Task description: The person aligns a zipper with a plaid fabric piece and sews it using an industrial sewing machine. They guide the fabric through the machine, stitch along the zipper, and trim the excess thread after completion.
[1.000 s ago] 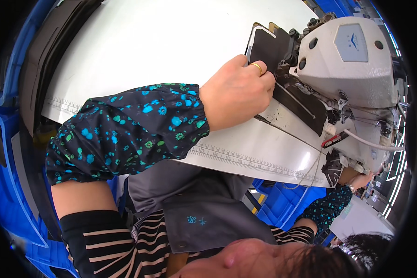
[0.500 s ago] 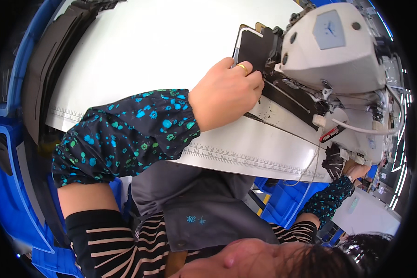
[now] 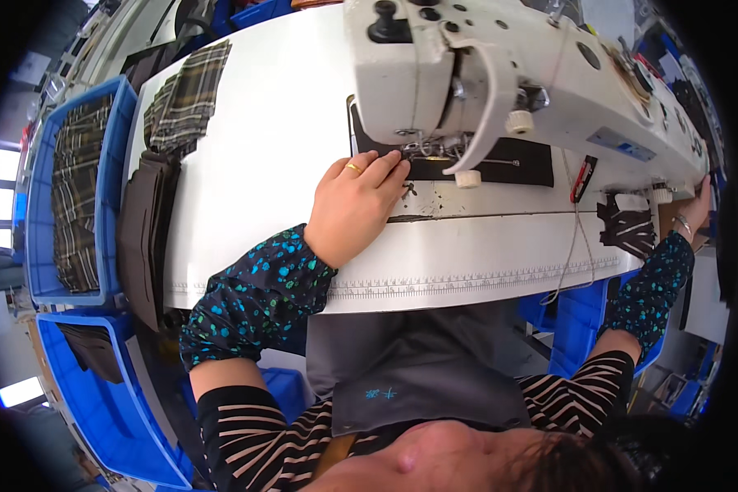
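1. Dark panel [image 3: 535,168], flat like cloth, lies on the white table [image 3: 262,180] beneath the head of the sewing machine [image 3: 389,94]. Its right part shows beyond the needle area; its middle is partly hidden by the machine's fittings.

2. My left hand [image 3: 353,205] is palm down at the panel's left part, fingers close together and fairly straight, their tips right beside the presser foot [image 3: 426,152]. My thumb is out of sight, so I cannot tell whether I am pinching the panel or only pressing on it.

3. My right hand [image 3: 694,207] is at the far right end of the machine, touching it or nearly so. Its fingers are mostly hidden; I cannot tell whether they are curled around anything.

4. As for progress, the panel is already in place under the machine head, so I judge this piece to be in work rather than finished. No seam is visible on it, and I cannot tell how much is stitched or how much is left.

5. To my left, a stack of dark pieces [image 3: 143,238] and some plaid pieces [image 3: 190,98] lie at the table's edge, apart from the machine. Whether they are done or waiting, the view does not show.

6. Right of the panel lie a red-and-black tool [image 3: 583,179] and, nearer my right sleeve, a dark striped bundle [image 3: 627,225], both away from my left hand.
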Motion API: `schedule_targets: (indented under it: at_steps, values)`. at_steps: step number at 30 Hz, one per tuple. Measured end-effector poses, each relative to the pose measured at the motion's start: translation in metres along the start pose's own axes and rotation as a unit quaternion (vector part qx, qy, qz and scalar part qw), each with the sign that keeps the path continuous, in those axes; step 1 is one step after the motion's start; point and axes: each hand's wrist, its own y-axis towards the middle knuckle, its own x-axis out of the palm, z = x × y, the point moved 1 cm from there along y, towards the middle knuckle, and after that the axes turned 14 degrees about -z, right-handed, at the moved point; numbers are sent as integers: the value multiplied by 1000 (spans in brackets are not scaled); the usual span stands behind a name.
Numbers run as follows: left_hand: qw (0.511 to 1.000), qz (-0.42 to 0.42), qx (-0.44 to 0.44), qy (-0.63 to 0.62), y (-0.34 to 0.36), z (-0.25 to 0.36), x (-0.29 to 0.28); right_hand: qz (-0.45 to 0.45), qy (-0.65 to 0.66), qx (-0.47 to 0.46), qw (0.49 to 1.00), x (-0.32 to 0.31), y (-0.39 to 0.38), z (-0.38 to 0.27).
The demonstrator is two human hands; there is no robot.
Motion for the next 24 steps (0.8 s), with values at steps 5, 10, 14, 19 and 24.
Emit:
schedule_targets:
  at_steps: [5, 10, 14, 19, 24]
  values:
    - [1000, -3, -7, 7, 4, 7, -1, 138, -517, -95, 839, 24, -50, -21]
    - [1000, -5, -11, 14, 3, 7, -4, -277, -256, -424, 823, 260, -266, -100]
    - [1000, -5, -5, 4, 4, 6, -4, -510, -322, -402, 689, 371, -343, -91]
    - [1000, -4, -8, -10, 5, 6, -7, -548, -320, -364, 682, 412, -352, -65]
    - [1000, -10, -9, 11, 3, 4, -5, -561, -316, -335, 687, 414, -352, -65]
